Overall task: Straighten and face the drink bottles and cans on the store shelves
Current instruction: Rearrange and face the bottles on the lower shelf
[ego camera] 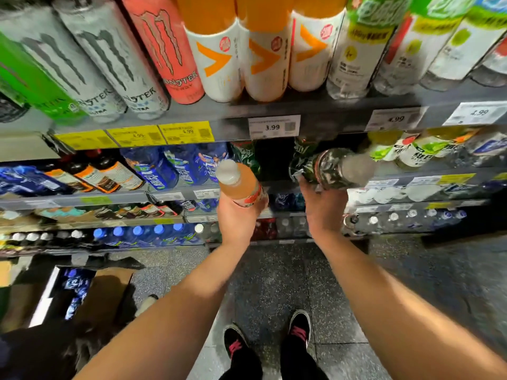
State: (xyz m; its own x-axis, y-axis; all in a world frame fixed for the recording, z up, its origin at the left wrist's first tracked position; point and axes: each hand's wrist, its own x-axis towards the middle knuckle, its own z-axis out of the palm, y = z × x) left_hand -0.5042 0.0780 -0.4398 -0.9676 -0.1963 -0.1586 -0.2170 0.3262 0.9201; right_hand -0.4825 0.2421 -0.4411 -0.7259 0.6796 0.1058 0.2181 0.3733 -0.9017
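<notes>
My left hand (pixel 235 215) grips an orange drink bottle with a white cap (pixel 239 182), held in front of the second shelf. My right hand (pixel 323 207) holds a clear bottle with a dark green label and a white cap (pixel 338 169), tilted toward me at the same shelf. Between the two bottles is a dark gap (pixel 274 160) in the row, with green-labelled bottles (pixel 244 153) behind. On the top shelf stand Monster cans (pixel 109 64), white-and-orange bottles (pixel 263 58) and clear bottles with green labels (pixel 359 48).
Blue bottles (pixel 175 165) and brown-labelled bottles (pixel 96 174) fill the second shelf to the left. Lower shelves hold blue-capped bottles (pixel 137 234). An open cardboard box (pixel 104 292) with blue bottles sits on the floor at the left. My shoes (pixel 299 330) stand on speckled tiles.
</notes>
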